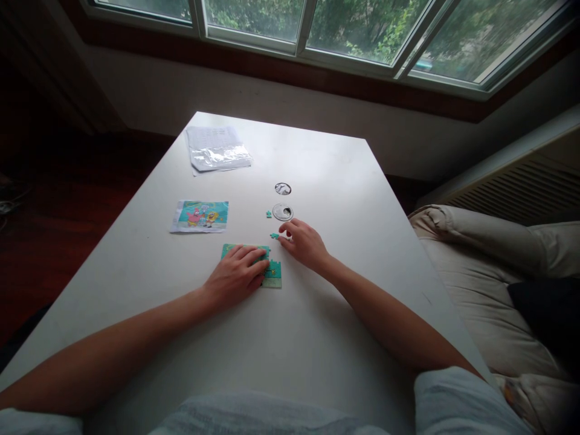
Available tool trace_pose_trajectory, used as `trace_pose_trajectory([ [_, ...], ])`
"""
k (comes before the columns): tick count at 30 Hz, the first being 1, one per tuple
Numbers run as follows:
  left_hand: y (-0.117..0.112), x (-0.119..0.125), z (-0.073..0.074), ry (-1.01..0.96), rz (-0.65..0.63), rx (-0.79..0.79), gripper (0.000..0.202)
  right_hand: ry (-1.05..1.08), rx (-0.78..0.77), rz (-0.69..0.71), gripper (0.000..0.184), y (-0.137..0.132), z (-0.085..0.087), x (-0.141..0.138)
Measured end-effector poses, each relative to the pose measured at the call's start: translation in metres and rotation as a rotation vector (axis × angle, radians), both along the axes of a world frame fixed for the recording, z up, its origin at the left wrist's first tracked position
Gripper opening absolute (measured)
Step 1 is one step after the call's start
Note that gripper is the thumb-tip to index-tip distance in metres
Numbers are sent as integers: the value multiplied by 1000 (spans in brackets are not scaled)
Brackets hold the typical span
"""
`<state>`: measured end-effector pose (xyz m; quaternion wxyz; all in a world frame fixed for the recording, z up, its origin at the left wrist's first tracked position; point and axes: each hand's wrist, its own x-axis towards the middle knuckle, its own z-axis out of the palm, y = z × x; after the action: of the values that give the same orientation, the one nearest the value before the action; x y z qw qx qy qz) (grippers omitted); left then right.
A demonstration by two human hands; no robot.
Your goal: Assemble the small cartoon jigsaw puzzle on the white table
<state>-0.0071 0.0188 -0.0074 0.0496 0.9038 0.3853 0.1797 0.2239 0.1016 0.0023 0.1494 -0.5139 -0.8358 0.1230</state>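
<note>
A partly assembled jigsaw puzzle [275, 275] in green and teal lies on the white table, with a gap at its upper right corner. My left hand [238, 272] rests flat over it, fingers stretched out, and hides much of its left and middle. Just beyond the gap, my right hand [303, 243] has thumb and forefinger closed at the edge of a small teal puzzle piece [274, 235]. Another loose puzzle piece [269, 214] lies farther off, left of the nearer round table fitting. To the left is a printed reference picture [203, 215] with cartoon figures.
Two round fittings are set in the white table [339, 175]: a nearer one [283, 212] and a farther one [283, 188]. Papers with a clear plastic bag [220, 151] lie at the far left. A beige cushioned seat [466, 272] stands along the right side.
</note>
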Motion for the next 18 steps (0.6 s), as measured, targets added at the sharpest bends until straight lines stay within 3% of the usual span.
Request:
trace_pose_trajectory([
  [5,1,0,1,-16,25,-17,19,-72,90,30,8,1,-7,-9],
  [10,2,-2,-1,-6,57,-25,19,-50,71,48,4,5,-8,-11],
  [18,5,-2,0,11,112,-7,24,178,-11,126,10,4,-7,-11],
])
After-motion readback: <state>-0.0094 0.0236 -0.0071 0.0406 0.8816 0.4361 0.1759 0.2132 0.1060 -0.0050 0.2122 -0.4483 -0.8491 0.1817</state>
